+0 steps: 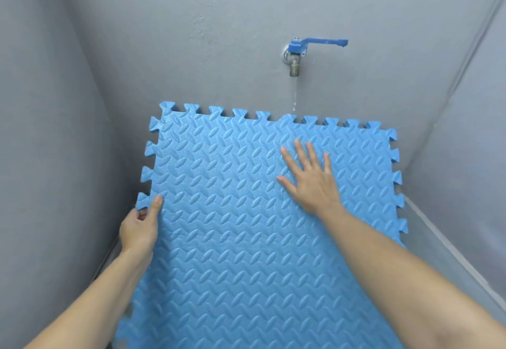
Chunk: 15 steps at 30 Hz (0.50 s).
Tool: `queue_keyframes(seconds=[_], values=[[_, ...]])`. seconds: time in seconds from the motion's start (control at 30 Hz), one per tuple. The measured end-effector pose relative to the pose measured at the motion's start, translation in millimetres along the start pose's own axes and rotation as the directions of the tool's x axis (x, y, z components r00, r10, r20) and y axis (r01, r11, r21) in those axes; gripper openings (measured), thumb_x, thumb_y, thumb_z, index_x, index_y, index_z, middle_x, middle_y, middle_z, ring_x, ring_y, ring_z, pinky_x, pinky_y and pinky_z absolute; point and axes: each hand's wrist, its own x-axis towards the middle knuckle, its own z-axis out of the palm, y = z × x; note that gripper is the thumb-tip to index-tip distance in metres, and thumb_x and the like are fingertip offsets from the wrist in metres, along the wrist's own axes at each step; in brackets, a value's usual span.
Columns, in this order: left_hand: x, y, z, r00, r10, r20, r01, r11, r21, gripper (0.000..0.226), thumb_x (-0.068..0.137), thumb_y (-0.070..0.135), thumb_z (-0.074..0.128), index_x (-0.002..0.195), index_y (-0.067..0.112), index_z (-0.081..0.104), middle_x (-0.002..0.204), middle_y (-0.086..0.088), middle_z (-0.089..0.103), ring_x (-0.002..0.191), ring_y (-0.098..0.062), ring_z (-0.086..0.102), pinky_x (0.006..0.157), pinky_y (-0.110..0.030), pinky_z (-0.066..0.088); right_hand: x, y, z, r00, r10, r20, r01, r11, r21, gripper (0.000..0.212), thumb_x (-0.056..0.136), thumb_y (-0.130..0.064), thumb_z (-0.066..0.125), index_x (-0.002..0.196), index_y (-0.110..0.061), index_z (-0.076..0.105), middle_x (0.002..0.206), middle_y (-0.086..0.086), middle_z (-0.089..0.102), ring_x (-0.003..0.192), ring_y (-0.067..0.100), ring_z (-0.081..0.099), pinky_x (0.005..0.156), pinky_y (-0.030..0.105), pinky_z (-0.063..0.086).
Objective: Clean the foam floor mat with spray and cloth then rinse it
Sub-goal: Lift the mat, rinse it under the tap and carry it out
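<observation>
Head view: a blue interlocking foam floor mat (232, 225) fills the centre and lower frame, tilted up toward a grey wall (164, 33). At centre left, the left hand (141, 225) grips the mat's toothed edge, thumb on top and fingers curled behind. Right of centre, the right hand (309, 176) lies flat on the mat, fingers spread. Upper right of centre, a blue-handled tap (298, 53) trickles water (294, 96) toward the mat's top edge.

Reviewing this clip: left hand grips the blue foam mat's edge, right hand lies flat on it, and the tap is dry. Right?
Not quite. In the head view a thin stream of water runs from the tap. The rest holds: the left hand grips the blue foam mat at its edge and the right hand lies flat on it.
</observation>
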Motion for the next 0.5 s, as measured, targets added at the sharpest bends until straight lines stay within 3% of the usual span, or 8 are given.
queue_keyframes(seconds=[0.1, 0.2, 0.23, 0.3, 0.37, 0.4, 0.43, 0.5], values=[[3, -3, -3, 1.0, -0.013, -0.026, 0.014, 1.0, 0.027, 0.045, 0.083, 0.054, 0.063, 0.083, 0.01, 0.053, 0.081, -0.002, 0.052, 0.079, -0.02, 0.047, 0.075, -0.033, 0.036, -36, 61, 3, 0.976, 0.202, 0.077, -0.207, 0.977, 0.06, 0.074, 0.09, -0.072, 0.01, 0.154, -0.039, -0.003, 0.164, -0.002, -0.006, 0.152, 0.024, -0.004, 0.122, 0.05, 0.005], [-7, 3, 7, 1.0, -0.009, -0.02, 0.009, 0.999, 0.032, 0.048, 0.084, 0.054, 0.062, 0.095, 0.007, 0.058, 0.091, -0.005, 0.057, 0.086, -0.022, 0.052, 0.08, -0.034, 0.039, -56, 57, 6, 0.938, 0.326, 0.12, -0.341, 0.929, 0.144, 0.078, 0.091, -0.07, 0.014, 0.156, -0.029, -0.003, 0.165, 0.001, -0.007, 0.151, 0.029, -0.006, 0.122, 0.049, 0.006], [-10, 5, 10, 1.0, -0.006, -0.021, 0.006, 0.999, 0.034, 0.048, 0.084, 0.053, 0.062, 0.096, 0.007, 0.058, 0.092, -0.005, 0.058, 0.087, -0.022, 0.052, 0.079, -0.033, 0.039, -60, 45, 5, 0.95, 0.283, 0.135, -0.302, 0.942, 0.148, 0.08, 0.091, -0.07, 0.016, 0.156, -0.028, -0.002, 0.164, 0.001, -0.007, 0.151, 0.031, -0.007, 0.122, 0.049, 0.006], [-14, 8, 13, 0.999, -0.007, -0.033, 0.008, 0.999, 0.037, 0.046, 0.085, 0.053, 0.062, 0.093, 0.008, 0.058, 0.091, -0.004, 0.057, 0.086, -0.022, 0.052, 0.078, -0.032, 0.038, -66, 13, 2, 0.989, 0.016, 0.145, -0.034, 0.992, 0.125, 0.078, 0.091, -0.071, 0.019, 0.156, -0.03, 0.002, 0.164, 0.0, -0.004, 0.15, 0.033, -0.006, 0.122, 0.051, 0.009], [-17, 9, 12, 0.999, -0.008, -0.05, 0.01, 0.999, 0.044, 0.046, 0.084, 0.054, 0.062, 0.093, 0.009, 0.058, 0.09, -0.004, 0.058, 0.084, -0.021, 0.052, 0.076, -0.032, 0.037, -71, -16, 0, 0.924, -0.336, 0.184, 0.329, 0.942, 0.072, 0.072, 0.093, -0.069, 0.022, 0.155, -0.035, 0.008, 0.164, 0.001, 0.003, 0.15, 0.033, -0.001, 0.121, 0.052, 0.011], [-17, 9, 11, 0.999, -0.007, -0.053, 0.009, 0.999, 0.048, 0.047, 0.083, 0.055, 0.062, 0.094, 0.009, 0.059, 0.091, -0.004, 0.058, 0.084, -0.021, 0.052, 0.076, -0.032, 0.036, -70, -24, -1, 0.877, -0.436, 0.202, 0.436, 0.899, 0.047, 0.071, 0.093, -0.067, 0.023, 0.154, -0.035, 0.012, 0.164, 0.002, 0.006, 0.15, 0.032, 0.003, 0.121, 0.052, 0.01], [-16, 8, 10, 0.999, -0.005, -0.052, 0.007, 0.999, 0.05, 0.048, 0.083, 0.055, 0.062, 0.095, 0.008, 0.059, 0.092, -0.004, 0.058, 0.084, -0.022, 0.052, 0.076, -0.032, 0.036, -65, -26, -5, 0.865, -0.46, 0.201, 0.464, 0.886, 0.03, 0.07, 0.092, -0.065, 0.024, 0.154, -0.033, 0.017, 0.164, 0.003, 0.009, 0.15, 0.031, 0.007, 0.121, 0.052, 0.009], [-14, 8, 8, 0.999, -0.005, -0.041, 0.007, 0.999, 0.046, 0.05, 0.083, 0.056, 0.063, 0.095, 0.008, 0.059, 0.092, -0.004, 0.059, 0.085, -0.022, 0.053, 0.076, -0.032, 0.036, -44, -22, -23, 0.936, -0.342, 0.088, 0.341, 0.94, 0.031, 0.07, 0.093, -0.058, 0.029, 0.154, -0.024, 0.023, 0.163, 0.006, 0.013, 0.15, 0.03, 0.013, 0.121, 0.053, 0.01]])
